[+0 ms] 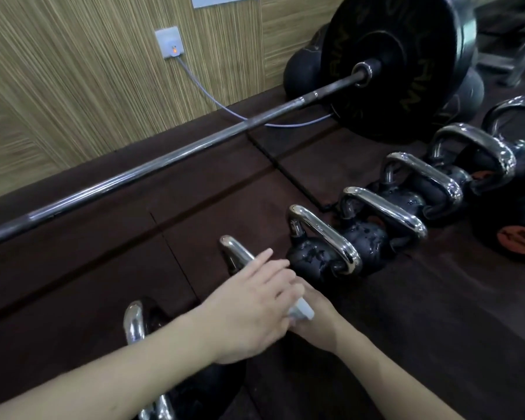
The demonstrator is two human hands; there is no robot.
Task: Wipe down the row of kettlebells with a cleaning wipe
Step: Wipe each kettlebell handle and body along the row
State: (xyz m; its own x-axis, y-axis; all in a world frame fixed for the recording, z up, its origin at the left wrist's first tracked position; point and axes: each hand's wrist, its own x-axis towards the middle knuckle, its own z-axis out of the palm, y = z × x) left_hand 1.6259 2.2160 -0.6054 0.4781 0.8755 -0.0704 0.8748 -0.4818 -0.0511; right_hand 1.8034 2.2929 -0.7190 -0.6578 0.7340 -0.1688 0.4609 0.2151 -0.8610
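Left hand (pixel 249 307) flat on kettlebell (pixel 234 256), right hand (pixel 312 319) fingers hidden, wipe (pixel 302 310) between.

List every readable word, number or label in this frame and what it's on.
Nothing reads with certainty.
Weight plate: yellow lettering round the face, too blurred and tilted to read.
Orange labels on the far kettlebells: dark marks, too blurred.
Wall socket: an orange light only, no text.
Wipe: no print visible.
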